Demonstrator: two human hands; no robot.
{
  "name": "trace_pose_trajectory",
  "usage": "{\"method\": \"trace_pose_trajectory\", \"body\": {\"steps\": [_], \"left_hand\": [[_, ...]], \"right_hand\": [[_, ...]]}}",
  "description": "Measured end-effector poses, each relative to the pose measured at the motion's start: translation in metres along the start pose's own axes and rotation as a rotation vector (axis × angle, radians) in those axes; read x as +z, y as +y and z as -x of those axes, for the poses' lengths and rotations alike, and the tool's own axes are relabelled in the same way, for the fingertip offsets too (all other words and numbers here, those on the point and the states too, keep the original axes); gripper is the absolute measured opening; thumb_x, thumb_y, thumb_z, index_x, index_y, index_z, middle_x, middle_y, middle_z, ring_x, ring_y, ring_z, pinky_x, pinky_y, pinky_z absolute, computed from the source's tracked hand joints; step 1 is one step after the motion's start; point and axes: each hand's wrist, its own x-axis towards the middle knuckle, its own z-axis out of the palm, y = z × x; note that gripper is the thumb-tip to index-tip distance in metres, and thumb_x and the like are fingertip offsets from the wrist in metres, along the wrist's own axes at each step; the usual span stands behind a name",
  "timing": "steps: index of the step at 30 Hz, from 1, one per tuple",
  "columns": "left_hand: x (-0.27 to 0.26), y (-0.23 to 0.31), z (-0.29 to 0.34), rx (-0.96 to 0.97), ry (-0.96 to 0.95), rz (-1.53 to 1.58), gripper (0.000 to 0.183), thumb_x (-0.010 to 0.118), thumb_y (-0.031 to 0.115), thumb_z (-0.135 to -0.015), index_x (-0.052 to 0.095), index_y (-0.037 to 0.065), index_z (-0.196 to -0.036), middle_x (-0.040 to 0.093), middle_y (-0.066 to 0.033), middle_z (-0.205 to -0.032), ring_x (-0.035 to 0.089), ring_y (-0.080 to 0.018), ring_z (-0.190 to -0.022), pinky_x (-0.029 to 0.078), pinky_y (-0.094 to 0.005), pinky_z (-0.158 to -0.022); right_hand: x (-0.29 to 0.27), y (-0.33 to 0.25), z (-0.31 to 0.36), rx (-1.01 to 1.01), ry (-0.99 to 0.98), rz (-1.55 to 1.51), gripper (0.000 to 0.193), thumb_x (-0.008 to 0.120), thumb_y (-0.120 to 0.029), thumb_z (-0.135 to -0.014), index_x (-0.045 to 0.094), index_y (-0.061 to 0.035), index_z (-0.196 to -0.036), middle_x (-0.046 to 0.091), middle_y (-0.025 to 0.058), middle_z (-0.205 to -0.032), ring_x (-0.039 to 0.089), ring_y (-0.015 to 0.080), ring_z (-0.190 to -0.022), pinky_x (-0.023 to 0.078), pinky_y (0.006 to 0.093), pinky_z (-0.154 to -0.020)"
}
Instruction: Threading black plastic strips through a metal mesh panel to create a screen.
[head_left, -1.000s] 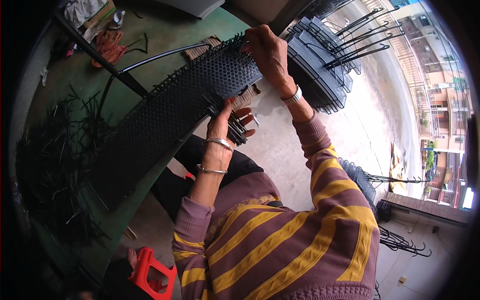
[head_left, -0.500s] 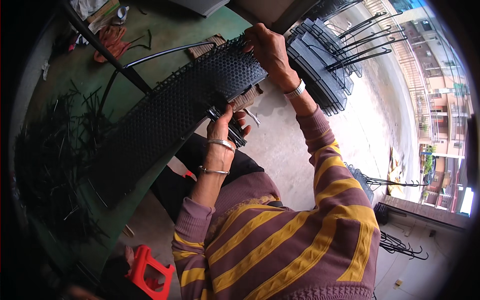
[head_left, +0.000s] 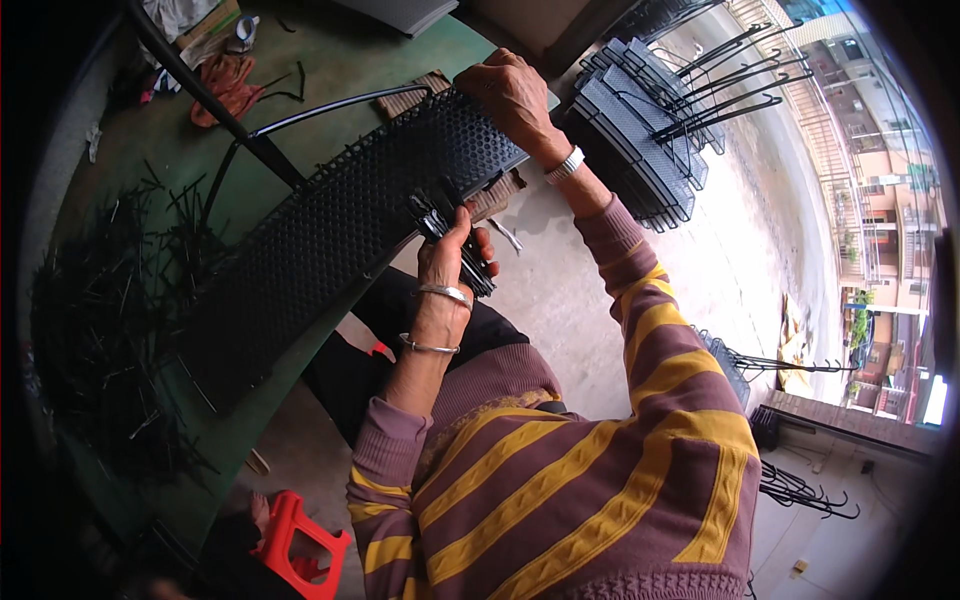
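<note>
A long black mesh panel (head_left: 310, 215), full of small holes, lies slanted across the green table. Its far edge is lined with short black stubs. My left hand (head_left: 445, 262) is closed around a bundle of thin black strips (head_left: 474, 268), just over the panel's near edge. At the panel's far right corner, my right hand (head_left: 512, 100) bends over the edge with curled fingers. Its fingertips are hidden, and whatever they pinch there is too small to make out. A piece of brown cardboard (head_left: 497, 194) shows under the panel's right end.
A heap of loose black strips (head_left: 110, 330) covers the left of the green table (head_left: 330, 60). Black tubing (head_left: 215, 105) rises behind the panel. Stacked grey mesh racks with hooks (head_left: 640, 130) stand right of the table. A red stool (head_left: 300, 545) is on the floor at lower left.
My right hand has moved left along the panel's far edge, uncovering part of the right corner. My left hand and its bundle have barely shifted.
</note>
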Motion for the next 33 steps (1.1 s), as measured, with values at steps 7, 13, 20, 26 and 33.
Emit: {"method": "trace_pose_trajectory", "body": {"steps": [7, 13, 20, 26, 33], "left_hand": [[0.003, 0.001, 0.005, 0.02, 0.043, 0.068, 0.027, 0.066, 0.031, -0.093, 0.062, 0.008, -0.106, 0.054, -0.0011, -0.066, 0.047, -0.0099, -0.053, 0.038, -0.0253, -0.045], [0.005, 0.001, 0.01, 0.061, -0.017, -0.027, 0.028, 0.068, 0.03, -0.091, 0.065, 0.005, -0.104, 0.059, -0.0022, -0.07, 0.049, -0.0087, -0.054, 0.038, -0.0233, -0.045], [0.008, 0.001, 0.015, 0.047, 0.023, -0.092, 0.024, 0.071, 0.03, -0.089, 0.065, 0.006, -0.093, 0.066, -0.0052, -0.075, 0.053, -0.0077, -0.057, 0.037, -0.0203, -0.043], [0.02, 0.006, 0.015, 0.105, 0.056, -0.111, 0.024, 0.072, 0.029, -0.088, 0.066, 0.006, -0.09, 0.068, -0.0068, -0.076, 0.053, -0.0065, -0.057, 0.036, -0.0197, -0.043], [0.021, 0.006, 0.013, 0.145, 0.135, -0.124, 0.023, 0.074, 0.028, -0.085, 0.07, 0.006, -0.092, 0.07, -0.0053, -0.077, 0.053, -0.0047, -0.058, 0.034, -0.0185, -0.045]], "right_hand": [[-0.012, -0.017, 0.015, -0.059, 0.046, 0.083, 0.022, 0.066, -0.022, -0.089, 0.072, -0.0159, -0.109, 0.065, 0.0091, -0.09, 0.061, 0.0228, -0.084, 0.048, 0.0357, -0.073], [-0.024, -0.05, 0.03, 0.11, -0.414, -0.816, 0.04, 0.054, -0.036, -0.1, 0.065, -0.0006, -0.116, 0.07, 0.007, -0.097, 0.065, 0.0157, -0.093, 0.05, 0.028, -0.084], [-0.04, -0.064, 0.05, 0.328, -0.584, -0.912, 0.045, 0.048, -0.037, -0.102, 0.064, 0.003, -0.114, 0.071, 0.0067, -0.095, 0.065, 0.0129, -0.082, 0.052, 0.0278, -0.078], [-0.066, -0.052, 0.06, 0.463, -0.507, -0.792, 0.044, 0.054, -0.041, -0.099, 0.065, -0.0025, -0.117, 0.067, 0.0019, -0.092, 0.06, 0.0082, -0.083, 0.048, 0.024, -0.075], [-0.066, -0.057, 0.072, 0.579, -0.551, -0.889, 0.028, 0.068, -0.027, -0.091, 0.065, 0.0008, -0.095, 0.063, 0.003, -0.083, 0.056, 0.0085, -0.081, 0.046, 0.0261, -0.073]]}}
